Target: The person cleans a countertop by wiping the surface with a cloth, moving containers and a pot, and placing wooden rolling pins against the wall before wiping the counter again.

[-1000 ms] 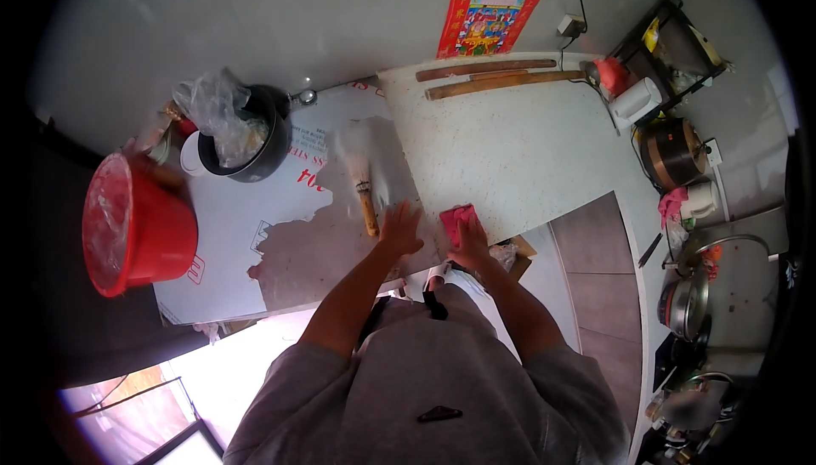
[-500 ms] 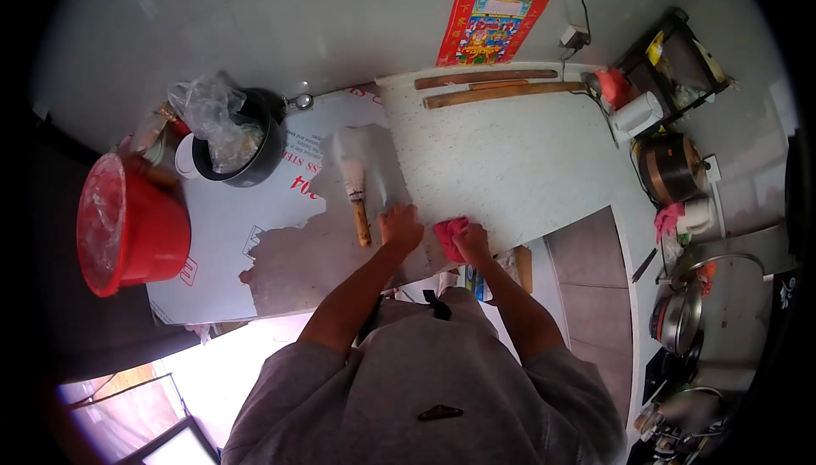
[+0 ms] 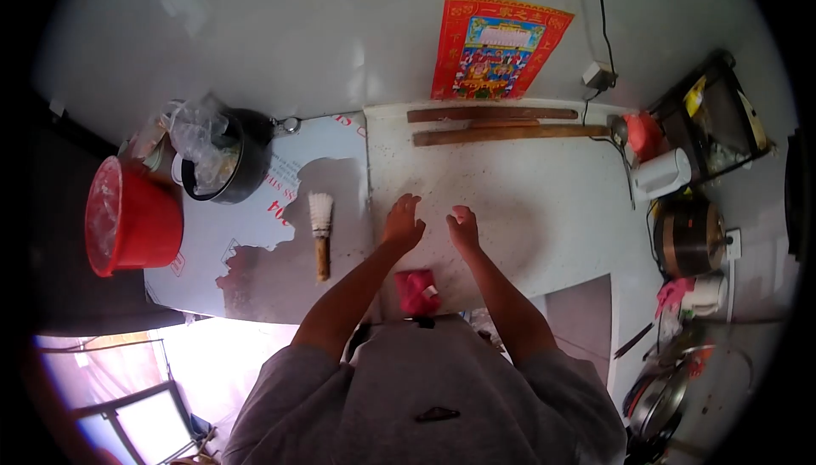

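My left hand (image 3: pixel 403 225) is over the pale countertop (image 3: pixel 544 235), fingers apart and nothing in them. Close to its right, my right hand (image 3: pixel 463 229) is also raised, its fingers loosely bent and apart, with no object visible in it. A folded pinkish-red cloth (image 3: pixel 415 292) lies at the counter's front edge, below both hands and touching neither. Left of my left hand, a brush with white bristles and a wooden handle (image 3: pixel 321 240) rests on the grey, torn-edged part of the metal sheet (image 3: pixel 272 269).
On the left stand a red bucket (image 3: pixel 153 231) and a dark pot (image 3: pixel 246 167) with a plastic bag (image 3: pixel 195 138). Long wooden sticks (image 3: pixel 510 135) lie along the wall. To the right are a white kettle (image 3: pixel 663 174), a brown cooker (image 3: pixel 693 235) and a black rack (image 3: pixel 714 116).
My right hand has let go of the red cloth, which now lies nearer my body. Both hands have come off the near edge and are farther in over the counter. The view has tilted up.
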`<state>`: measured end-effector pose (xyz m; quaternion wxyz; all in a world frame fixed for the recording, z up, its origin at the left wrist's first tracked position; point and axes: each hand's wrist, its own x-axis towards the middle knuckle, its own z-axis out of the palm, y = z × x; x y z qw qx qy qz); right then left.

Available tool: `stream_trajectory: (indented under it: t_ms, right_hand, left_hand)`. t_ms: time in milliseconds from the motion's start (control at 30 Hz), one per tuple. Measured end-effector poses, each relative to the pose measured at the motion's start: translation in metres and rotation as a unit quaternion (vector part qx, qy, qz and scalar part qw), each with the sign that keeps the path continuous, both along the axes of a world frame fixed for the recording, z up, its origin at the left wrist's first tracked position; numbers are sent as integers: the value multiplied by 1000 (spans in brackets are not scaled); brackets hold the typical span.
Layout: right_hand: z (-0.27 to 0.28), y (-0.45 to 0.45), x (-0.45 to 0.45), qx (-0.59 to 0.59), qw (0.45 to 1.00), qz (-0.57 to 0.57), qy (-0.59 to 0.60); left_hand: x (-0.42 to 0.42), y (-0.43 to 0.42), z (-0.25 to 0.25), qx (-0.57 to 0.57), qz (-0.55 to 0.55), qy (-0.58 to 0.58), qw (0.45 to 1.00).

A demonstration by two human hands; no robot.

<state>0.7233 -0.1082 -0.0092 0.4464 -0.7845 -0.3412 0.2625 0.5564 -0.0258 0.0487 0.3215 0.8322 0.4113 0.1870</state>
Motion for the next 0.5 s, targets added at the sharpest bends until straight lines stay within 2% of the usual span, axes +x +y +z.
stream_trajectory:
  t_ms: [167, 367, 500]
  right_hand:
    - [13, 24, 45, -12, 995, 2, 100]
    - [29, 58, 80, -67, 984, -12, 165]
    - [21, 79, 89, -42, 974, -11, 223]
  left_hand:
    - [47, 28, 1, 28, 24, -5, 999]
    - [78, 55, 13, -65, 82, 45, 993]
    - [91, 78, 9, -68, 98, 76, 990]
